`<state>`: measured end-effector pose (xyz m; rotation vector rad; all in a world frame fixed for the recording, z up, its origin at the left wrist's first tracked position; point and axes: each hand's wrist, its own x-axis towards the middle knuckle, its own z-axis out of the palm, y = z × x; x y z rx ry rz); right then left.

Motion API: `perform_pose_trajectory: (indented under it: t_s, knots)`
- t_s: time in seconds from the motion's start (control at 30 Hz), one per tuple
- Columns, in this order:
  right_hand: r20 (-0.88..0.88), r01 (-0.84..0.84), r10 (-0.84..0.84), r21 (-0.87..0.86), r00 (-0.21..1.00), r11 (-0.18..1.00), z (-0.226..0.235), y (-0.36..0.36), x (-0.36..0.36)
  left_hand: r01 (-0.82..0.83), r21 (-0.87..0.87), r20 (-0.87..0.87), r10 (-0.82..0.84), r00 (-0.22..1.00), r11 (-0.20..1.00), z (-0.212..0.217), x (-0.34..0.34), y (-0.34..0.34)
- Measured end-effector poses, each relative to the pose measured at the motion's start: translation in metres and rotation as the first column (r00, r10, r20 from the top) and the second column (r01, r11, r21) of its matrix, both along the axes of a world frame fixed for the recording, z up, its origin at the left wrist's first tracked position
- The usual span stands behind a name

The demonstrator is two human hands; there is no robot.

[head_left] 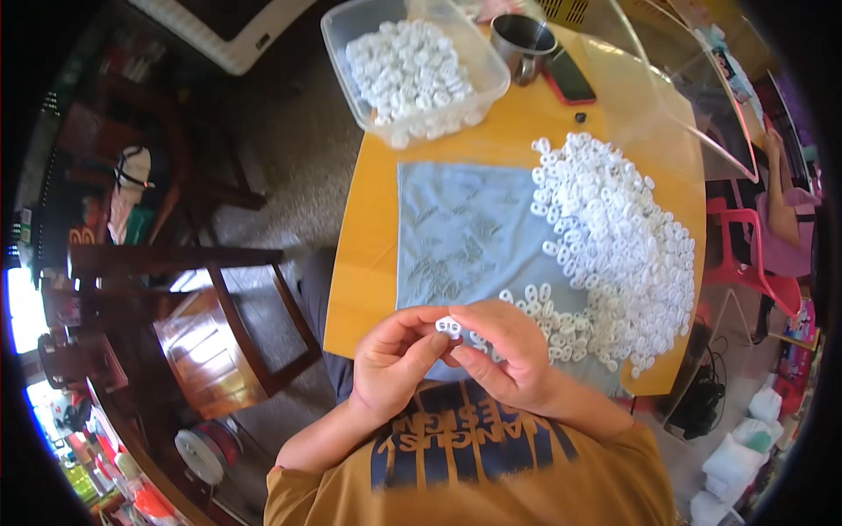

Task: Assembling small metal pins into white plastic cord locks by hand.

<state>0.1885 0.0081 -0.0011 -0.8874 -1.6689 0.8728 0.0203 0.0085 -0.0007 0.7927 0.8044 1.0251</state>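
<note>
Pinched between the fingertips of both my hands is a small white two-holed plastic piece [448,327]. My left hand [390,361] closes on its left side, and my right hand [513,355] grips it from the right. Beneath and beyond them a blue-grey cloth [474,188] covers part of the table. Small thin dark or metallic bits [465,250] lie scattered over the cloth's left half; they are too fine to name. A large heap of similar white pieces [605,210] spreads over the right side, with some loose ones just past my right hand.
At the far side of the wooden table [364,254] stands a clear plastic tub [493,83] full of white pieces. Beside it are a metal mug [524,63] and a phone [570,77]. A wooden chair [206,342] is at left, a red chair [732,254] and a seated person at right.
</note>
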Motion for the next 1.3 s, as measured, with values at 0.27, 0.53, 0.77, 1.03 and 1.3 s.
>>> perform_pose_trajectory:
  t_s: [0.27,0.53,0.77,1.03,1.3]
  knots:
    - [-0.048,0.128,-0.131,-0.064,0.990,0.990,-0.001,-0.012,0.002,-0.120,0.218,-0.081,0.140,0.987,0.969,0.062,0.017,0.107]
    - [-0.081,-0.203,0.196,-0.098,0.977,0.974,-0.011,-0.010,0.000,-0.026,0.141,-0.293,0.067,0.954,0.990,0.053,0.016,0.099]
    - [-0.157,-0.427,0.410,-0.093,0.898,0.899,-0.026,-0.016,-0.007,-0.107,0.019,-0.556,0.099,0.825,0.994,-0.013,-0.005,0.028]
    - [-0.068,-0.552,0.553,-0.240,0.830,0.799,-0.030,-0.024,-0.005,0.046,0.143,-0.587,0.048,0.808,0.989,-0.018,0.024,0.012]
    - [-0.082,-0.547,0.543,-0.216,0.836,0.809,-0.029,-0.029,-0.006,0.617,0.406,-0.804,-0.058,0.592,0.674,-0.016,0.065,0.046]
